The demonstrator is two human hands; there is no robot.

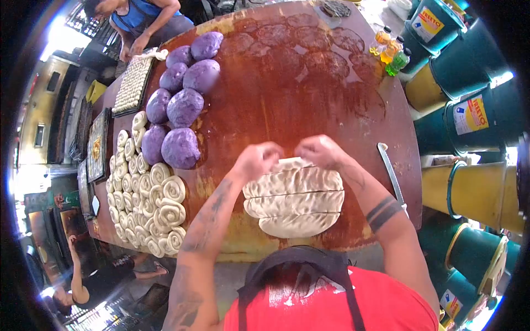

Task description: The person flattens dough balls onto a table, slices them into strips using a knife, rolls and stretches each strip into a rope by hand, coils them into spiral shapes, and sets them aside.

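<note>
Pale dough, divided into strips, is lying on the reddish-brown table before the person. The left hand and right hand are curling at its far strip; whether they are grasping it cannot be told. Purple dough balls and dough coils are resting leftward, a long knife rightward.
</note>
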